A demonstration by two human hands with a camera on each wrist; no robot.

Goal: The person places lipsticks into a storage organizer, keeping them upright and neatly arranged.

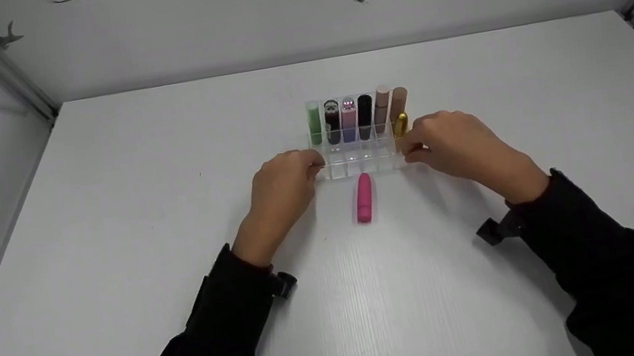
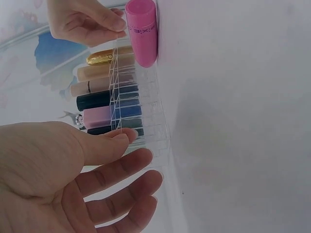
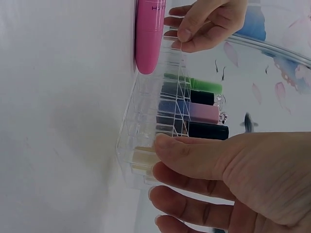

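A clear plastic lipstick organizer (image 1: 361,166) stands on the white table, with several cosmetic tubes upright or leaning in its back row. My left hand (image 1: 284,184) pinches its left end between thumb and index finger; the other fingers are spread loosely in the left wrist view. At the opposite end, my right hand (image 1: 457,140) pinches the side wall in the same way. Beside the right fingertips, a gold-capped tube (image 1: 401,124) sits in the end slot. A pink mascara-like tube (image 1: 363,198) lies on the table just in front of the organizer, touched by neither hand.
From left to right the back row has a green tube (image 1: 315,123), a dark one (image 1: 333,122), a pink-capped one (image 1: 348,115), a black one (image 1: 365,112) and beige ones (image 1: 382,107). Patterned white panels (image 1: 266,25) rise behind the table (image 1: 156,140).
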